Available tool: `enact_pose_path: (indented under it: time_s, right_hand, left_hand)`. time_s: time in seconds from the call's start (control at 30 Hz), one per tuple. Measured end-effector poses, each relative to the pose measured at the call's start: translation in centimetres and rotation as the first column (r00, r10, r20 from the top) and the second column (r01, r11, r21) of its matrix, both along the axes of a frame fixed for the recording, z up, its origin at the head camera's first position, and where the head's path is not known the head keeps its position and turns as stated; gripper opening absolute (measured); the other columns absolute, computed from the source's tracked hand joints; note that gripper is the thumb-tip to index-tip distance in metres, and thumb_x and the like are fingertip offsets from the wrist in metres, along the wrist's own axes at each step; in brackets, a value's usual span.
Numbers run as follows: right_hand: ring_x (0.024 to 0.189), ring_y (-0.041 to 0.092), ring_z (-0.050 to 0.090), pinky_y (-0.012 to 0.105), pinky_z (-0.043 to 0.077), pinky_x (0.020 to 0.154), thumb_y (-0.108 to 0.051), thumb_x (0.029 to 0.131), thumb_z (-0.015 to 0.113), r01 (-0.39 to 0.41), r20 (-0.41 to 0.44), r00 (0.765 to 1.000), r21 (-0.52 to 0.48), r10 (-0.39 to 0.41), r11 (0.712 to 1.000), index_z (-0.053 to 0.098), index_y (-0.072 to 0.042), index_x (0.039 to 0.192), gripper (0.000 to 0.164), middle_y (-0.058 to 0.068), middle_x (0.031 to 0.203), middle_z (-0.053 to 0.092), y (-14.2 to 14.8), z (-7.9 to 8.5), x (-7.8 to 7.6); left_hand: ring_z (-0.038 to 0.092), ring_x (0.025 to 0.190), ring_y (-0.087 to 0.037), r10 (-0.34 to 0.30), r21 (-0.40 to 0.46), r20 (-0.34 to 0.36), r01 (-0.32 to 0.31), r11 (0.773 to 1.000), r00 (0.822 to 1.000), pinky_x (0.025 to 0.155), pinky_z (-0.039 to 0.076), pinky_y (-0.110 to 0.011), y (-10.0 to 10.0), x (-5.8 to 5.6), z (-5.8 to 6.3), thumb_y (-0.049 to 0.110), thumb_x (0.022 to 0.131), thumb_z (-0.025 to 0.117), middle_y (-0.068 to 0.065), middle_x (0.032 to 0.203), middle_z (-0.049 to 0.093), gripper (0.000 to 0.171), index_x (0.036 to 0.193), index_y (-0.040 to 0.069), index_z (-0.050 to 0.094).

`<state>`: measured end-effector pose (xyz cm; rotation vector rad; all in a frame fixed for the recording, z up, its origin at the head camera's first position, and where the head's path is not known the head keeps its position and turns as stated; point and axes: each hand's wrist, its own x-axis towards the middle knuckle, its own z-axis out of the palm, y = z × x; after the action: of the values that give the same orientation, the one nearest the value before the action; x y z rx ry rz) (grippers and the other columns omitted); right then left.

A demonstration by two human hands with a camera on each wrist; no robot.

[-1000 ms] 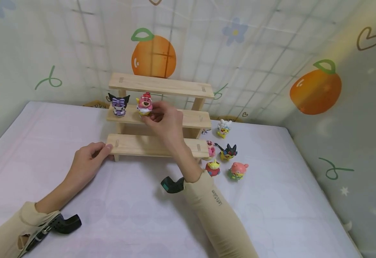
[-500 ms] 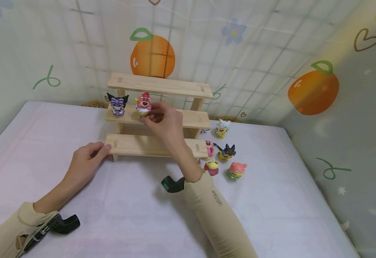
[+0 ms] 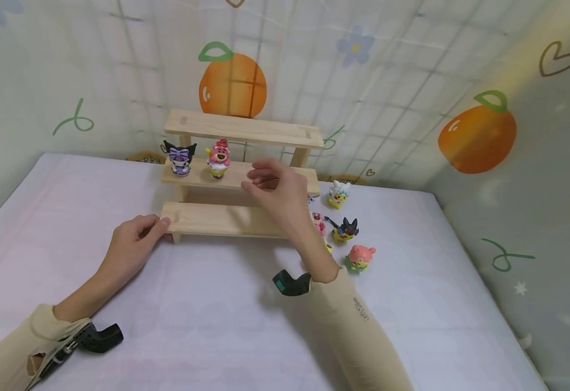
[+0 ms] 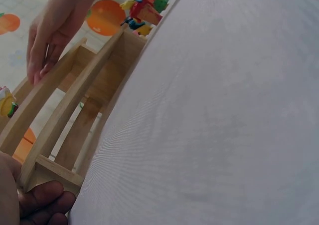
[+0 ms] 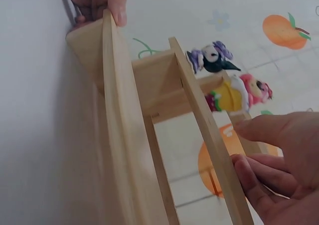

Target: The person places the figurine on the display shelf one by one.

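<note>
A three-tier wooden display stand (image 3: 216, 220) stands on the table. On its middle tier, at the left, sit a black-and-purple figurine (image 3: 180, 158) and, beside it, a pink bear figurine (image 3: 219, 159) with a red top and yellow base. My left hand (image 3: 133, 241) grips the left end of the lowest tier, thumb on top and fingers curled below, as the right wrist view also shows. My right hand (image 3: 285, 195) is over the middle tier, right of the bear and apart from it, fingers loosely bent with nothing between them.
Right of the stand, several figurines are on the table: a white-topped one (image 3: 339, 194), a black-eared one (image 3: 346, 230) and a pink-and-green one (image 3: 360, 258) among them. My right forearm partly covers others. A printed curtain (image 3: 392, 108) hangs behind the table.
My right hand has let go of the pink bear figurine and moved right, leaving it standing on the middle tier. My left hand stays at the stand's left end.
</note>
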<state>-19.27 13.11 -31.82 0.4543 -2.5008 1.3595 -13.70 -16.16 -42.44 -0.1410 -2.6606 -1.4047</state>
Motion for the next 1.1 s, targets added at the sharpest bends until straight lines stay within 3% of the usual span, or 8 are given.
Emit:
enact_pose_path:
  time_s: [0.33, 0.6, 0.73, 0.97, 1.1]
  right_hand:
    - [0.094, 0.021, 0.074, 0.032, 0.060, 0.087, -0.009, 0.090, 0.084, 0.062, -0.068, 0.996, -0.014, -0.062, 0.998, 0.072, 0.001, 0.118, 0.032, 0.012, 0.104, 0.079, 4.5, 0.4, 0.6]
    - [0.093, 0.019, 0.074, 0.032, 0.061, 0.086, -0.013, 0.092, 0.083, 0.159, -0.142, 0.978, 0.052, -0.150, 0.986, 0.073, -0.001, 0.119, 0.031, 0.009, 0.108, 0.079, 8.7, 0.9, 1.2]
    - [0.095, 0.021, 0.073, 0.027, 0.060, 0.087, -0.014, 0.093, 0.082, 0.215, -0.155, 0.967, 0.079, -0.201, 0.973, 0.072, 0.000, 0.120, 0.031, 0.012, 0.110, 0.079, 11.4, 1.0, 1.7]
    - [0.100, 0.020, 0.072, 0.014, 0.054, 0.088, -0.023, 0.097, 0.079, 0.361, -0.099, 0.932, 0.165, -0.349, 0.918, 0.073, -0.006, 0.122, 0.030, 0.009, 0.112, 0.078, 15.6, 1.0, 2.7]
    - [0.105, 0.022, 0.074, 0.011, 0.052, 0.087, -0.028, 0.098, 0.077, 0.363, -0.039, 0.931, 0.220, -0.364, 0.905, 0.072, -0.008, 0.125, 0.033, 0.009, 0.114, 0.078, 17.0, 0.8, 2.8]
  left_hand:
    - [0.051, 0.090, -0.024, 0.008, -0.007, -0.009, -0.008, 1.000, 1.000, 0.075, 0.039, -0.027, -0.2, 0.0, 0.3, 0.045, 0.110, 0.053, -0.013, 0.101, 0.068, 0.044, 0.104, 0.007, 0.075]
    - [0.052, 0.089, -0.023, 0.002, 0.010, -0.011, -0.002, 1.000, 1.000, 0.074, 0.040, -0.026, 0.0, 0.1, 0.1, 0.044, 0.110, 0.053, -0.012, 0.099, 0.069, 0.044, 0.104, 0.007, 0.076]
    - [0.052, 0.089, -0.023, 0.006, 0.007, -0.017, -0.006, 1.000, 1.000, 0.074, 0.040, -0.026, 0.1, 0.1, 0.1, 0.043, 0.110, 0.054, -0.013, 0.099, 0.070, 0.043, 0.105, 0.007, 0.076]
    - [0.053, 0.092, -0.024, -0.003, 0.011, -0.002, 0.003, 1.000, 1.000, 0.077, 0.040, -0.027, 0.2, 0.1, 0.2, 0.042, 0.110, 0.053, -0.014, 0.105, 0.071, 0.043, 0.108, 0.006, 0.077]
    - [0.052, 0.091, -0.023, 0.002, 0.008, -0.009, -0.002, 1.000, 1.000, 0.076, 0.040, -0.027, 0.1, 0.1, 0.1, 0.042, 0.110, 0.053, -0.014, 0.103, 0.070, 0.043, 0.106, 0.006, 0.076]
